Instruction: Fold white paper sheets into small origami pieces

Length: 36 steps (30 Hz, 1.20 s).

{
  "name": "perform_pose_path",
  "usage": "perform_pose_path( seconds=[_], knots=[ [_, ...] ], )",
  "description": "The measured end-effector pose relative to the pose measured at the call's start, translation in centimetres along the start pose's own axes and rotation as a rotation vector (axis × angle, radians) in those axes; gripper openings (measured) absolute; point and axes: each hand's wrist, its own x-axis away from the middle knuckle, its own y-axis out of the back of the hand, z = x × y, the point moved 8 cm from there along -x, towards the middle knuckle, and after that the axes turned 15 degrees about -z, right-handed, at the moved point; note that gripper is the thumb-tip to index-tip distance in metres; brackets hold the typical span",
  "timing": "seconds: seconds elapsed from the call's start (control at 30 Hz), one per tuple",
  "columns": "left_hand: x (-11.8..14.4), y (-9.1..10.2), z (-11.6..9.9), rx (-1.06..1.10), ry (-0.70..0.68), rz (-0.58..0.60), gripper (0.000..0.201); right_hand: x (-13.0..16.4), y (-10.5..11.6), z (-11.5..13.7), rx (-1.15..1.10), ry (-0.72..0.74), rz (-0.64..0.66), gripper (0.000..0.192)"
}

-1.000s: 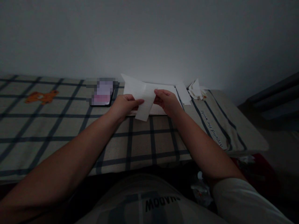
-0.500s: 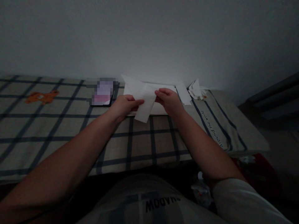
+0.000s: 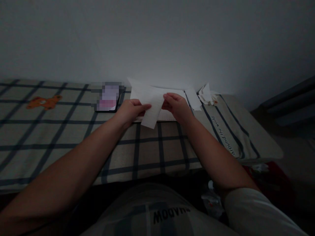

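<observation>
1. The cloth-covered counter [image 3: 147, 149] is before you.
2. On its far side, a flat white sheet [image 3: 168, 115] lies in the middle.
3. Over it is the folded paper [image 3: 150, 116]; it should be light, flexible and easily creased, so hold it by the edges.
4. Your left hand [image 3: 130, 112] pinches its left edge, your right hand [image 3: 177, 106] its right edge, both with narrow grip.

We count our left hand [image 3: 130, 110] and right hand [image 3: 176, 105], two | held paper [image 3: 152, 113], one | white pad [image 3: 165, 116], one | loose paper strip [image 3: 193, 99], one | phone [image 3: 108, 97], one | orange bear shape [image 3: 50, 103], one | checked cloth [image 3: 66, 137], one | scrap pile [image 3: 207, 94], one, pieces too overlapped for us to number
</observation>
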Motion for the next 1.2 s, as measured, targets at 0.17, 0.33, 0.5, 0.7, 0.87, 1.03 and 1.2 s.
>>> perform_pose_path(
  seconds=[0.17, 0.33, 0.5, 0.7, 0.87, 1.03, 1.2],
  knots=[
    [-0.1, 0.5, -0.3, -0.014, -0.051, -0.072, 0.021, 0.6, -1.0, -0.6, 0.049, -0.028, 0.096, 0.033],
    [0.3, 0.4, -0.5, -0.065, -0.036, -0.07, 0.028, 0.2, -0.3, -0.5, 0.053, -0.006, -0.01, 0.032],
    [0.2, 0.3, -0.2, -0.12, -0.029, -0.039, 0.021, 0.0, 0.1, -0.3, 0.016, -0.012, -0.052, 0.033],
    [-0.1, 0.9, -0.7, -0.073, -0.095, -0.122, 0.022, 0.5, -1.2, -1.3, 0.039, -0.088, 0.114, 0.029],
    [-0.4, 0.8, -0.6, -0.058, -0.117, -0.106, 0.024, 0.5, -0.9, -1.0, 0.094, -0.025, 0.045, 0.026],
    [0.0, 0.2, -0.3, -0.098, -0.053, -0.044, 0.023, 0.1, -0.4, -1.4, 0.091, -0.038, -0.012, 0.02],
    [0.4, 0.4, -0.3, -0.1, -0.034, -0.081, 0.024, 0.2, -0.4, -1.3, 0.085, -0.053, -0.008, 0.023]
  ],
)
